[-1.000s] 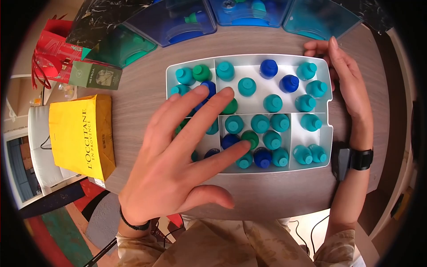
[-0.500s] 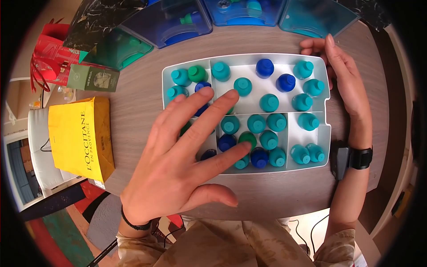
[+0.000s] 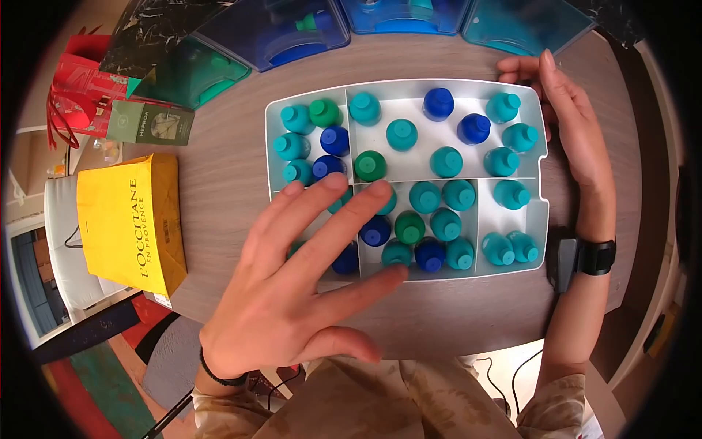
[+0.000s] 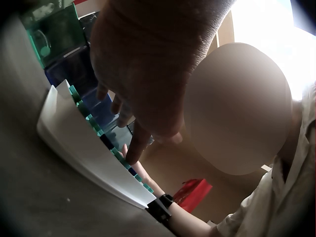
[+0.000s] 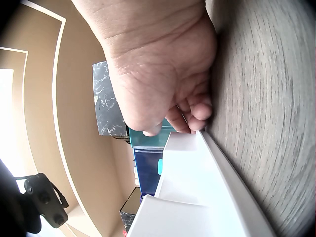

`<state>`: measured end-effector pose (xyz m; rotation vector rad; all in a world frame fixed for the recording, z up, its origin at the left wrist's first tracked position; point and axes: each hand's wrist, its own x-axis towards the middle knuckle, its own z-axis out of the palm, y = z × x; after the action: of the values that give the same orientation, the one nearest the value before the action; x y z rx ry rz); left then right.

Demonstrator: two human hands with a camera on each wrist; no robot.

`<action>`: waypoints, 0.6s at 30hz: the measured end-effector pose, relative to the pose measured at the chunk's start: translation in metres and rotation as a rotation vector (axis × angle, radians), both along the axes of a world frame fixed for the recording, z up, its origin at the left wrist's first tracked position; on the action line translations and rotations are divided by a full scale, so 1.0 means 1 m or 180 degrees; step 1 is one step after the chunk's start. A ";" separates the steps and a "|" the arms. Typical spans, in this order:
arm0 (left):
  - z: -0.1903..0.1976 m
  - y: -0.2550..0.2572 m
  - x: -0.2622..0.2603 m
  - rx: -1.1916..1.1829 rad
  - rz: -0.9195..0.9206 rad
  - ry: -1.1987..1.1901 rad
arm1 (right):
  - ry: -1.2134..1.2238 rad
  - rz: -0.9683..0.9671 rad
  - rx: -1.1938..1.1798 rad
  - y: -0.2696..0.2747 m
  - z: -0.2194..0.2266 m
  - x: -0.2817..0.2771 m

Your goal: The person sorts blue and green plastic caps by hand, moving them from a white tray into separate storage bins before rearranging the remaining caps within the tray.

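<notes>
A white divided tray [image 3: 504,225] lies on the table, holding small bottles in teal, dark blue and green. My left hand [image 3: 281,289] is spread over its front left part, fingers apart and nothing between them. It covers part of the lower left compartment. Near its fingertips are a green bottle [image 3: 371,166] and a blue bottle [image 3: 328,170]. Another green bottle [image 3: 409,227] stands in the front middle compartment. Beside the tray's right end rests my right hand [image 3: 576,135], fingers loosely bent and holding nothing; in the right wrist view its fingertips are right at the tray's corner [image 5: 185,148].
Tinted bins, including a green one [image 3: 201,73] and a dark blue one [image 3: 270,36], line the back. On the left are a yellow L'Occitane bag [image 3: 128,223], a green Heproa box [image 3: 150,123] and a red bag [image 3: 80,84]. A black device [image 3: 563,263] is on the right wrist.
My left hand has drawn back toward my body, uncovering the green bottle and blue bottles at the tray's left. My right hand has stayed beside the tray.
</notes>
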<state>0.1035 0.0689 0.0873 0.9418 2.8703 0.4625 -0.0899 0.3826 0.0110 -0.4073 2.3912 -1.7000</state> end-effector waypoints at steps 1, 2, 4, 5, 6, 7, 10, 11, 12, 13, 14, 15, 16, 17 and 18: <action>0.000 -0.001 0.000 0.0004 0.0009 0.0020 | -0.0002 0.0007 0.0008 0.000 0.000 0.000; 0.000 -0.002 0.001 0.0006 0.0019 0.0040 | 0.0007 0.0000 0.0004 0.000 0.000 0.000; 0.000 -0.004 0.001 0.0007 0.0020 0.0057 | 0.0027 -0.0011 -0.0006 0.000 -0.001 0.000; -0.001 -0.005 0.001 0.0009 0.0009 0.0055 | 0.0013 0.0007 -0.0015 0.000 0.000 0.000; -0.001 -0.005 0.000 0.0013 -0.0003 0.0051 | -0.0003 0.0023 -0.0023 0.000 0.001 0.000; -0.001 -0.005 0.000 0.0035 -0.0012 0.0047 | -0.0020 0.0039 -0.0030 0.000 0.001 0.000; -0.001 -0.004 -0.001 0.0096 -0.0050 0.0011 | -0.0037 0.0040 -0.0048 0.000 0.000 0.000; 0.000 -0.003 -0.002 0.0116 -0.0068 -0.0014 | -0.0036 0.0039 -0.0047 0.000 0.000 0.000; 0.000 -0.002 -0.002 0.0137 -0.0085 -0.0040 | -0.0036 0.0039 -0.0046 0.000 0.000 0.000; -0.001 -0.002 -0.002 0.0143 -0.0065 -0.0027 | -0.0036 0.0040 -0.0044 0.000 0.000 0.000; -0.002 -0.003 -0.002 0.0148 -0.0045 -0.0014 | -0.0030 0.0033 -0.0041 0.000 0.000 0.000; -0.003 -0.003 -0.003 0.0154 -0.0025 -0.0002 | -0.0023 0.0025 -0.0037 -0.001 0.000 0.000; -0.002 -0.003 -0.003 0.0139 -0.0035 0.0006 | -0.0017 0.0018 -0.0033 -0.001 0.000 0.000; -0.002 -0.003 -0.003 0.0124 -0.0046 0.0015 | -0.0017 0.0012 -0.0028 -0.001 0.001 0.001; -0.002 -0.003 -0.003 0.0109 -0.0057 0.0022 | -0.0017 0.0005 -0.0024 -0.001 0.001 0.001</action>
<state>0.1004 0.0657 0.0854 0.9756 2.8665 0.5092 -0.0891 0.3813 0.0122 -0.4049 2.3808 -1.7077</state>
